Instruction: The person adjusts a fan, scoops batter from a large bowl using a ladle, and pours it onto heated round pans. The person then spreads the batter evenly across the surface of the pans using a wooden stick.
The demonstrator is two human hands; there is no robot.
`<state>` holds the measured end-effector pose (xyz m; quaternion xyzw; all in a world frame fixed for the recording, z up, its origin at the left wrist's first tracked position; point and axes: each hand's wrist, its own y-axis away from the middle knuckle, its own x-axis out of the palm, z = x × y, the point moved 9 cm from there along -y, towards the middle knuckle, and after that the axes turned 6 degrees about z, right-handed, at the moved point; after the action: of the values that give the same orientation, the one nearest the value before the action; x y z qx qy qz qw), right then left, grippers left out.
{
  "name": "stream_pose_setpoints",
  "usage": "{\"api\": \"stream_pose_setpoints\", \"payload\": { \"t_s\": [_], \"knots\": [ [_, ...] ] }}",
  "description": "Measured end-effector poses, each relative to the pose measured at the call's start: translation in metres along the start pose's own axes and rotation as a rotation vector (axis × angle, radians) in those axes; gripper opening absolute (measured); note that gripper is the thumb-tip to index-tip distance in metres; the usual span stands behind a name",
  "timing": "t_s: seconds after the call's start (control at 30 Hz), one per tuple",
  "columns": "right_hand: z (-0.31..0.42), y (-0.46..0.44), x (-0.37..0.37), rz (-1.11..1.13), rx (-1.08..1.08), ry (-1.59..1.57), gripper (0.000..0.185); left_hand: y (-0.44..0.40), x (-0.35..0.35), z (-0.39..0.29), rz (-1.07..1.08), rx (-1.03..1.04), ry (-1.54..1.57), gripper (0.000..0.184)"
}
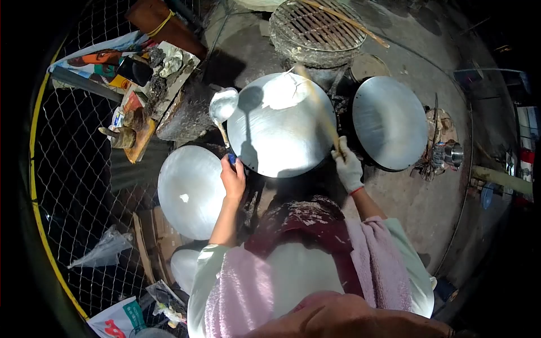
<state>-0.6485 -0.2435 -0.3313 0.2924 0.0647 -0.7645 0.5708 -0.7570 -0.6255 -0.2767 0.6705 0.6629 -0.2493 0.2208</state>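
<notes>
My left hand (233, 178) is bare and closed around the blue-ended handle of a metal ladle (224, 105). The ladle's bowl hangs by the left rim of the middle round metal griddle (282, 147) and casts a shadow on it. White batter (283, 93) lies on the griddle's far part. My right hand (347, 167), in a white glove, grips a wooden stick (322, 112) at the near right rim. The stick slants across toward the batter, blurred by motion; its far end is hard to make out.
More round metal griddles flank the middle one, one at the right (390, 124) and one at the lower left (191, 194) with a white spot. A barred grate (318, 28) with a stick across it stands behind. Wire mesh fencing (84, 208) runs along the left.
</notes>
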Motion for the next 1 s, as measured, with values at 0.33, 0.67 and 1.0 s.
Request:
{"api": "stream_pose_setpoints", "payload": {
  "t_s": [0.33, 0.67, 1.0],
  "knots": [
    [0.005, -0.014, 0.063, 0.204, -0.029, -0.072, 0.049, 0.018, -0.01, 0.013, -0.034, -0.068, 0.031, 0.025],
    [-0.021, -0.048, 0.068, 0.332, 0.069, -0.238, 0.049, 0.046, -0.031, 0.011, -0.121, -0.213, 0.132, 0.019],
    [0.001, -0.076, 0.002, 0.162, -0.148, -0.047, 0.043, 0.07, -0.035, 0.035, -0.223, -0.243, 0.141, 0.015]
  ]
}}
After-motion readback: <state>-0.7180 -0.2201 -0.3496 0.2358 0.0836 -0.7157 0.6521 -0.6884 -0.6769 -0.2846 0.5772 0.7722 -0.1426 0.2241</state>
